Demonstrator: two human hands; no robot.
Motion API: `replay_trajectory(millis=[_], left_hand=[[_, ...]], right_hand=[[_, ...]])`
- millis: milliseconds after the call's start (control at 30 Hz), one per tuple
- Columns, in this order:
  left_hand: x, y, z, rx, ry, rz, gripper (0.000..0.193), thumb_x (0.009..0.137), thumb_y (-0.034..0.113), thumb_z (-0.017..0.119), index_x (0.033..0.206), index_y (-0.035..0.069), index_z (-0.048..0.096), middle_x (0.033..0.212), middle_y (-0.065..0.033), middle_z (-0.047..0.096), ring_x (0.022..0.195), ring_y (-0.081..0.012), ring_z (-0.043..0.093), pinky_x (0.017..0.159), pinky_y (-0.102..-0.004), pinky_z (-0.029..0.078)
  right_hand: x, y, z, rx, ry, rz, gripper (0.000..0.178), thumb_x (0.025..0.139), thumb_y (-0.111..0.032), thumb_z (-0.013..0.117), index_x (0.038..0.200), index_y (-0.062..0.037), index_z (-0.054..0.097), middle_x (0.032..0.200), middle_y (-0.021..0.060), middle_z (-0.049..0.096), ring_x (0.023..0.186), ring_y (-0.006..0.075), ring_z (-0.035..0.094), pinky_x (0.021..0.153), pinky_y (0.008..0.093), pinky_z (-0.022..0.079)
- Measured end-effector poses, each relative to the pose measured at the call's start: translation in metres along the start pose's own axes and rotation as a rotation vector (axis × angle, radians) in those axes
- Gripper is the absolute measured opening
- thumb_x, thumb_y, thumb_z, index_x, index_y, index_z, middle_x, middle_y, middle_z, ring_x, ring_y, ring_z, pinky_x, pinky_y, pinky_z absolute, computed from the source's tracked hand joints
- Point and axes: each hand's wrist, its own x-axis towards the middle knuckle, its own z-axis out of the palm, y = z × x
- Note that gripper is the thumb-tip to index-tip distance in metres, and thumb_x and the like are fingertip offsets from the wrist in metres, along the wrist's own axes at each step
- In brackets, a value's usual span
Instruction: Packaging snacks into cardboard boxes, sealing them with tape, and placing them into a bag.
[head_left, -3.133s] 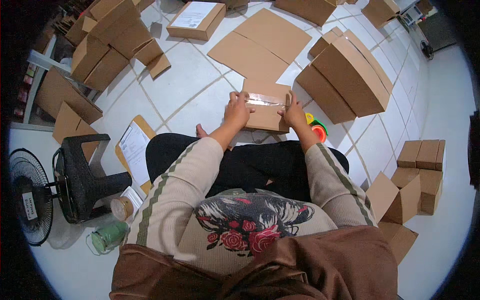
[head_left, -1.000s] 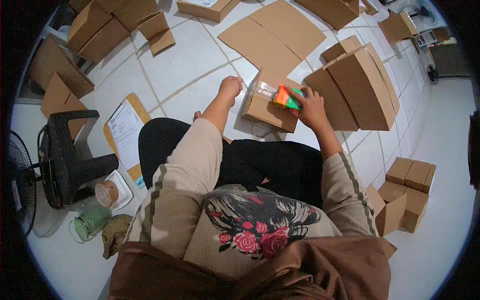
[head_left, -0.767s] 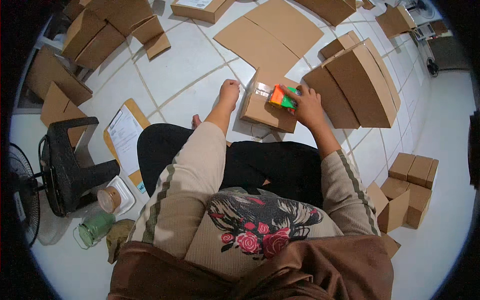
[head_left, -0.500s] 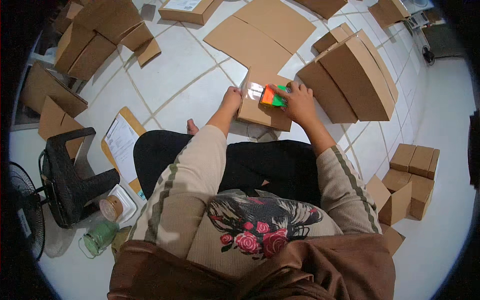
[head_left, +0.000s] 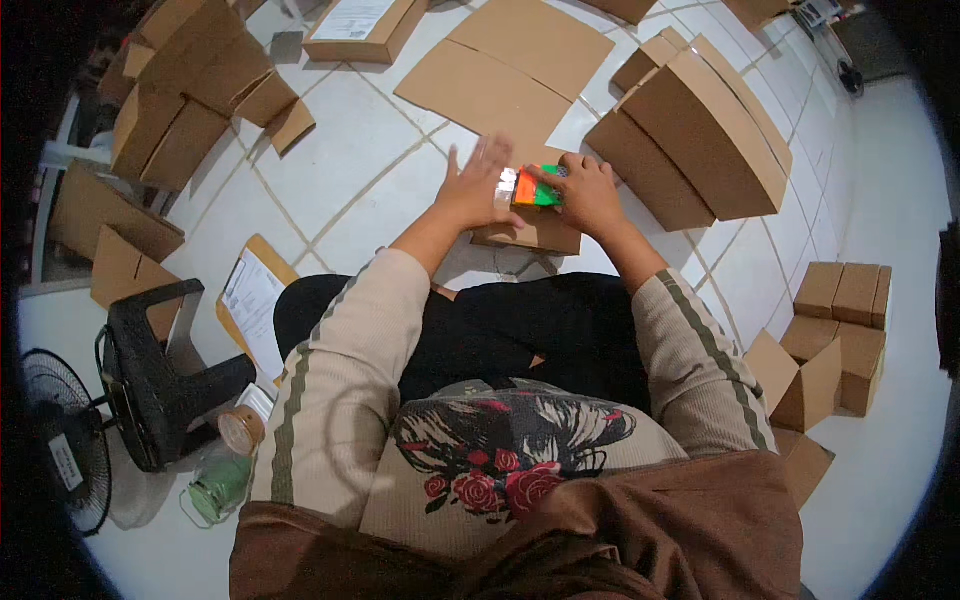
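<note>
Your left hand (head_left: 470, 185) has flattened open on the small cardboard box (head_left: 530, 228) while your right hand (head_left: 590, 192) grips the orange-green tape dispenser (head_left: 535, 187), sealing underway, unfinished.

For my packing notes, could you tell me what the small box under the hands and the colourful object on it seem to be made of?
Small box: matte brown cardboard, judging by its flat panels. Colourful object: probably glossy plastic, in bright orange and green; a tape dispenser perhaps, though it is too small to tell.
</note>
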Motion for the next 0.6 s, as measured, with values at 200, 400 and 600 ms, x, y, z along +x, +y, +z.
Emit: replay_trajectory(millis=[200,400,600], left_hand=[[-0.008,-0.001,0.021,0.148,-0.048,0.057,0.111,0.054,0.079,0.045,0.136,0.011,0.012,0.142,-0.0037,0.007,0.131,-0.0215,0.004,0.099,-0.057,0.0],[-0.001,0.005,0.007,0.157,-0.097,0.024,0.109,0.055,0.075,0.049,0.136,0.012,0.011,0.143,-0.004,0.006,0.131,-0.0214,0.004,0.097,-0.0602,-0.004],[0.015,0.062,0.007,0.214,-0.135,0.179,0.094,0.065,0.063,0.05,0.134,0.008,0.018,0.141,-0.0095,0.014,0.13,-0.0266,0.011,0.1,-0.0555,0.004]], right_hand=[[-0.019,0.033,0.009,-0.029,0.038,-0.044,0.054,0.072,-0.029,0.061,0.12,-0.0443,0.041,0.104,0.0063,0.049,0.095,0.0283,0.047,0.077,0.0399,0.037],[-0.054,0.083,0.029,0.038,0.013,0.039,0.061,0.071,-0.02,0.061,0.121,-0.0458,0.038,0.106,0.0084,0.049,0.092,0.0291,0.047,0.078,0.0411,0.037],[-0.053,0.086,0.048,0.093,0.038,0.003,0.065,0.069,-0.022,0.063,0.122,-0.047,0.035,0.108,0.0099,0.047,0.09,0.0307,0.048,0.076,0.0426,0.039]])
